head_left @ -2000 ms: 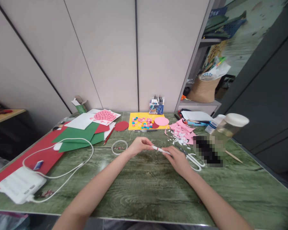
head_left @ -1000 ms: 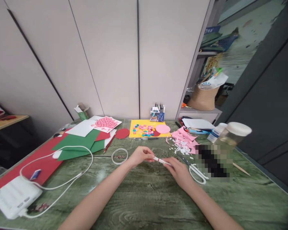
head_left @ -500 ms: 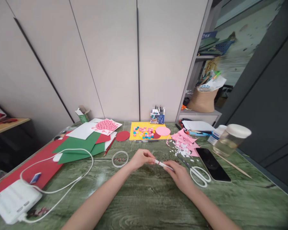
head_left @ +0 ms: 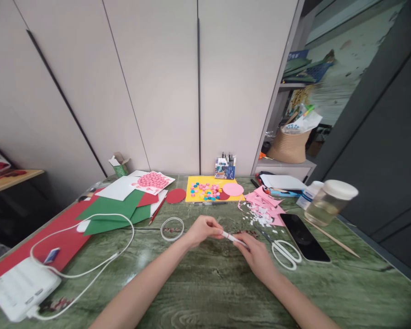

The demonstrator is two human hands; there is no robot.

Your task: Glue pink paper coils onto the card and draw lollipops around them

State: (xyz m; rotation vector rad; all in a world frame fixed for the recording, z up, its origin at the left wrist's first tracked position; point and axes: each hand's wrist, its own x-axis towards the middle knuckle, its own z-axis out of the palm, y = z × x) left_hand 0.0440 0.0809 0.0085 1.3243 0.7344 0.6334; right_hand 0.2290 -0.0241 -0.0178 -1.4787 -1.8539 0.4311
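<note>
A thin white pen-like stick with a small reddish mark is held between both hands over the green table. My left hand pinches its left end between thumb and fingers. Around its right part, the fingers of my right hand are closed. To the left of my left hand lies a white ring. White-handled scissors rest just right of my right hand.
Pink paper scraps, a black phone, a wooden stick and a lidded jar are at the right. Yellow paper with colored pieces lies at the back. Red and green sheets, a white cable and a power strip fill the left.
The view has shifted very slightly. Both hands keep hold of the white stick, and its reddish mark looks narrower now.
</note>
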